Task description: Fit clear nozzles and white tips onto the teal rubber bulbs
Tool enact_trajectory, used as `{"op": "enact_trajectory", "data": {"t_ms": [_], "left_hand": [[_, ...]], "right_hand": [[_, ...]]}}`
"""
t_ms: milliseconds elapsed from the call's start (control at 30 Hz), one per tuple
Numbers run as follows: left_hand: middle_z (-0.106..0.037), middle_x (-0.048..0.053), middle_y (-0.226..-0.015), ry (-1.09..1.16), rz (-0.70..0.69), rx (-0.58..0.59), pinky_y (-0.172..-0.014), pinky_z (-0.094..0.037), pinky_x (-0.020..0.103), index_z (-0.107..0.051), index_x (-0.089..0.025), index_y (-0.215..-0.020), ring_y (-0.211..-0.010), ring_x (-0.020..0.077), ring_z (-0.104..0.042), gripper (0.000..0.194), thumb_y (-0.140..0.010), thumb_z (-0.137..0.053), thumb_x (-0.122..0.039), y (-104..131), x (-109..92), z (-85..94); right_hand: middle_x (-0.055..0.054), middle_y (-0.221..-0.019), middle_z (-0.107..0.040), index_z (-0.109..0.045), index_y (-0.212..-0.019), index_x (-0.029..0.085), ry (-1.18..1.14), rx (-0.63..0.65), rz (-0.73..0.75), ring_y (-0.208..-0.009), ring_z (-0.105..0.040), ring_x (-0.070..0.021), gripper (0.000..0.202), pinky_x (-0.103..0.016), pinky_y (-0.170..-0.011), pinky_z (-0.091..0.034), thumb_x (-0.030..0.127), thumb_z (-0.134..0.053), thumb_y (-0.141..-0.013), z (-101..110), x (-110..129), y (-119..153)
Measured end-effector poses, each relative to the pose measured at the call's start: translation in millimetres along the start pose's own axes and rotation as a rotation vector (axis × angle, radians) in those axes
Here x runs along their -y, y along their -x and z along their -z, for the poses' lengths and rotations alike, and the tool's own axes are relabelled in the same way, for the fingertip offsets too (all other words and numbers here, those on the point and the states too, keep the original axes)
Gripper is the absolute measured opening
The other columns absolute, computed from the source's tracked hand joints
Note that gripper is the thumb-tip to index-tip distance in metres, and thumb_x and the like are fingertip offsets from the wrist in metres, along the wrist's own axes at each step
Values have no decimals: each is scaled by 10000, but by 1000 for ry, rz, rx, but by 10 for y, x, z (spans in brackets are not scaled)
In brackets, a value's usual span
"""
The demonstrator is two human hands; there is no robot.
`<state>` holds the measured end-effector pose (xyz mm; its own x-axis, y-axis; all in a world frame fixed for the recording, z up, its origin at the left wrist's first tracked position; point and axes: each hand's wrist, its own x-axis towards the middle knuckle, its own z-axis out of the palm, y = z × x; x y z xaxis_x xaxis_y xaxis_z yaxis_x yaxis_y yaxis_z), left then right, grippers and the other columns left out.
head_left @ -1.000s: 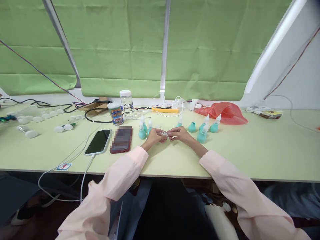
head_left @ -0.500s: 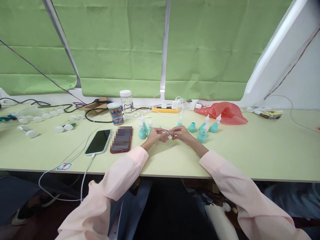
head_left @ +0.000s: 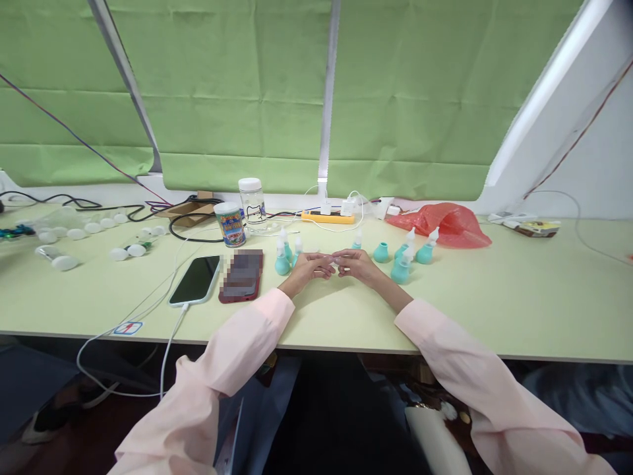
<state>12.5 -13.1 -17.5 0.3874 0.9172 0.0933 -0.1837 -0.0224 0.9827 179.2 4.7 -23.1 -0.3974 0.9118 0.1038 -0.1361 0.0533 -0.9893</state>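
Observation:
My left hand (head_left: 312,268) and my right hand (head_left: 357,265) meet over the table, fingertips pinched together around a small clear plastic piece (head_left: 334,262). Fingers cover most of it, so its exact shape is hidden. Just left of my left hand stand several teal squeeze bulbs with clear pointed nozzles, one of them a front bulb (head_left: 282,265). Beyond my right hand is a nozzled bulb (head_left: 357,241), partly hidden. An open-topped teal bulb (head_left: 380,253) sits to the right, close to more nozzled bulbs, such as the nearest one (head_left: 400,269).
Left of my hands lie a red-cased phone (head_left: 241,277) and a charging phone (head_left: 196,280). Behind them stand a printed tub (head_left: 230,225) and a clear jar (head_left: 252,204). At the back are a yellow power strip (head_left: 327,217) and a red plastic bag (head_left: 440,224).
The fingers of both hands have shifted slightly around the small clear piece. My hands stay in the same place, and the bulbs stand as before.

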Motion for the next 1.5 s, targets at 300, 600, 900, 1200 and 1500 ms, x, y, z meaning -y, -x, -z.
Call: {"op": "enact_trajectory", "data": {"t_ms": [300, 600, 900, 1200, 1500], "left_hand": [[-591, 69, -537, -72, -5, -84, -453, -388, 189, -584, -60, -719, -436, 77, -509, 269, -614, -633, -303, -3, -28, -3], [-596, 66, -602, -10, -44, -118, -495, -419, 205, -581, -69, -790, -480, 74, -517, 341, -587, -663, -330, 16, -45, -39], [-590, 53, -651, -9, -56, -116, -528, -440, 232, -587, -61, -806, -510, 78, -522, 387, -494, -723, -244, -25, 6, -18], [-595, 59, -649, -54, 10, -101, -525, -444, 220, -560, -93, -725, -522, 75, -523, 319, -597, -645, -373, 10, -32, -21], [-616, 107, -781, 28, -21, -93, -659, -474, 310, -536, -93, -793, -643, 148, -597, 352, -590, -659, -354, 4, -24, -35]], "right_hand": [[14, -522, -510, -589, -685, 149, 198, -147, 186, -481, -481, -104, 233, -305, -531, -446, 357, -631, -589, -57, -1, 9], [-129, -1096, -400, -434, -1065, 149, 1149, -1056, 629, -1035, -376, -247, 384, -420, -830, -330, 164, -429, -681, 278, 100, -55], [-152, -1159, -325, -439, -1110, 178, 1489, -765, -150, -972, -401, -325, 452, -444, -719, -362, 92, -430, -666, 516, -52, -103], [-143, -956, -469, -435, -1094, 149, 1502, -847, 78, -924, -399, -302, 444, -371, -617, -395, 91, -449, -654, 500, 54, -65], [-82, -948, -517, -364, -1128, 172, 1049, -764, 868, -805, -474, -178, 463, -328, -675, -441, 260, -505, -696, 185, 75, -29]]}}
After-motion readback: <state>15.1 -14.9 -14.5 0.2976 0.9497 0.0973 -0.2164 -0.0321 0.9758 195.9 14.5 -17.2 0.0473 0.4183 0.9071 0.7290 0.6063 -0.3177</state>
